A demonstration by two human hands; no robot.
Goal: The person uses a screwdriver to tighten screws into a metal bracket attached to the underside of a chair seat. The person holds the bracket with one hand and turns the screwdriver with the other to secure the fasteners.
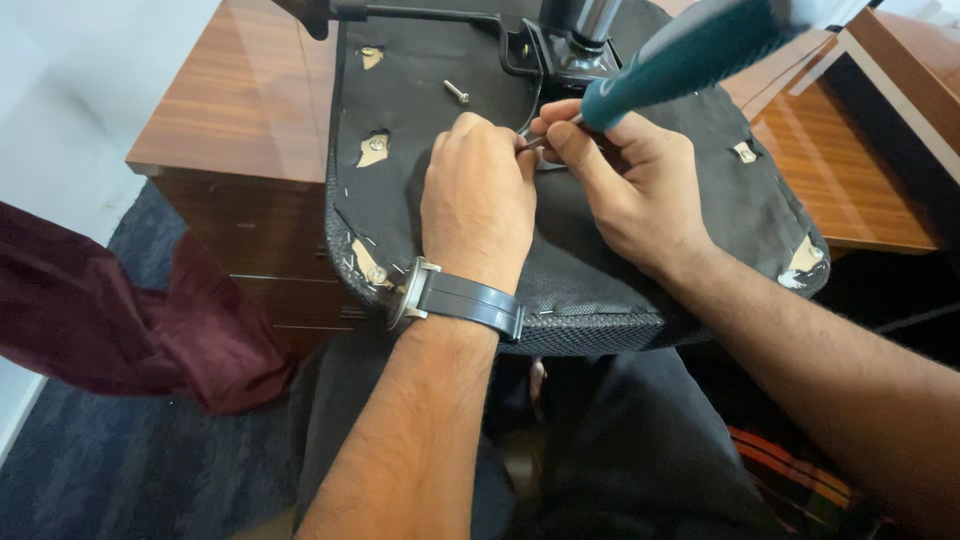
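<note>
An office or home study, judging by the glossy reddish-brown wooden table, dark blue carpet floor and upturned black office-chair seat.

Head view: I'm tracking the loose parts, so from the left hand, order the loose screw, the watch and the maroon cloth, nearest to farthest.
1. Loose screw: lying on the black seat underside, just above the left hand.
2. Watch: on that arm's wrist, just below the hand; nearly as close as the screw, a fine call.
3. Maroon cloth: far off to the left, down beside the wooden cabinet.
</note>
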